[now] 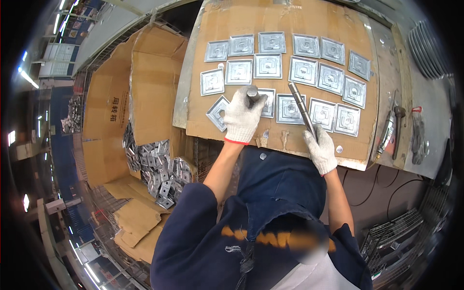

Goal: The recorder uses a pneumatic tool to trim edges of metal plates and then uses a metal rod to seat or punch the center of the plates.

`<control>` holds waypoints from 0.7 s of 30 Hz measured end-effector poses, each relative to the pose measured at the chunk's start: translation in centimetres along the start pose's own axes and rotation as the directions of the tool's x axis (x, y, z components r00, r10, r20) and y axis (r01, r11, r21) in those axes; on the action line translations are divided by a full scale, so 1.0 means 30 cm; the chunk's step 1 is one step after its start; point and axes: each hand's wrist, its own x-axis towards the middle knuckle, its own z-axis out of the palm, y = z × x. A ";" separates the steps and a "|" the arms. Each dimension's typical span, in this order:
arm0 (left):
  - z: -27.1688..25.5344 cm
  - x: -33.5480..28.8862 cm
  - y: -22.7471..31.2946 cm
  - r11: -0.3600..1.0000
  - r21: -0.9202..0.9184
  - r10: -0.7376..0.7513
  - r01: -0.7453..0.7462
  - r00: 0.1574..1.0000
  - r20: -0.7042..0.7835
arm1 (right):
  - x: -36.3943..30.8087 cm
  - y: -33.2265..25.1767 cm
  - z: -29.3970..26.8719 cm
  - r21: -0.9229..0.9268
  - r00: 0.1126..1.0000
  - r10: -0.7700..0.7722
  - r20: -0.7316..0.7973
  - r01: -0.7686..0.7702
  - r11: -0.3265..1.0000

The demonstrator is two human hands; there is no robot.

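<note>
Rod (pixel 299 104) of dull grey metal, ringed by grooves near its far end, stands out from the person's right hand (pixel 320 151), the nearer of the two to it. Its long axis slants from that hand away from the body and to the left, crossing over one square metal plate (pixel 285 115); whether it touches the plate cannot be told. The right fingers are wrapped round its near end with no visible gap.

Left of it, the left hand (pixel 243 116) has its fingers curled round a short grey cylinder (pixel 252 91), seen nearly end-on; how tightly they close is partly hidden by the hand. Just beside its right edge lies a partly covered plate (pixel 268 104), and on its other side a skewed plate (pixel 217 114) with a dark central opening, turned cornerwise to its neighbours.

All the plates have a bright, silvery surface and raised rims, many with stepped square outlines inside, and spread in loose rows over a matt brown cardboard sheet (pixel 232 20) on the table (pixel 384 63). Both gloves are pale knit, smudged grey at the left fingers, with a red band at the left cuff. Beyond the left arm, a creased cardboard carton (pixel 108 106) holds a jumbled heap of angular metal parts (pixel 159 176).
</note>
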 end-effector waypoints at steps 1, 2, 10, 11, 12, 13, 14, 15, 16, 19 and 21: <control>0.004 -0.013 0.006 0.993 0.098 0.073 -0.071 0.997 -0.018 | 0.002 0.005 -0.002 0.004 1.000 0.010 0.013 -0.010 1.000; 0.012 -0.021 0.002 0.997 0.067 0.039 -0.036 0.998 -0.048 | 0.004 0.010 -0.002 0.004 1.000 0.014 0.014 -0.014 1.000; -0.022 0.009 0.007 0.999 -0.040 -0.019 0.021 0.998 0.059 | 0.011 0.000 0.000 -0.005 0.999 -0.003 0.044 0.003 1.000; -0.017 0.009 0.011 1.000 -0.006 -0.028 0.028 0.998 0.050 | 0.014 -0.008 -0.001 -0.009 0.999 -0.003 0.045 0.004 1.000; -0.016 0.003 0.007 0.999 0.044 -0.013 0.012 0.999 0.031 | 0.016 -0.021 -0.002 -0.028 0.998 0.027 0.059 -0.025 0.999; -0.017 0.000 -0.010 0.999 0.040 -0.011 0.009 0.999 0.030 | 0.018 -0.031 -0.004 -0.047 0.996 0.056 0.070 -0.053 0.998; -0.020 -0.003 -0.030 1.000 0.028 -0.013 0.011 0.998 0.064 | 0.019 -0.030 -0.003 -0.050 0.996 0.054 0.066 -0.050 0.997; -0.023 -0.004 -0.047 1.000 0.016 -0.014 0.012 0.995 0.099 | 0.020 -0.023 0.002 -0.074 0.997 0.042 0.061 -0.037 0.997; -0.023 0.004 -0.046 1.000 0.010 -0.010 0.009 0.995 0.102 | 0.020 -0.021 0.000 -0.098 0.998 0.034 0.053 -0.028 0.995; -0.035 0.017 -0.036 0.993 -0.083 -0.070 0.088 0.979 0.192 | 0.033 -0.158 -0.061 -0.160 0.988 0.017 0.155 0.008 0.987; -0.047 0.033 0.023 0.985 0.163 -0.084 0.046 0.968 0.235 | 0.036 -0.272 -0.096 -0.157 0.982 -0.142 0.121 0.160 0.975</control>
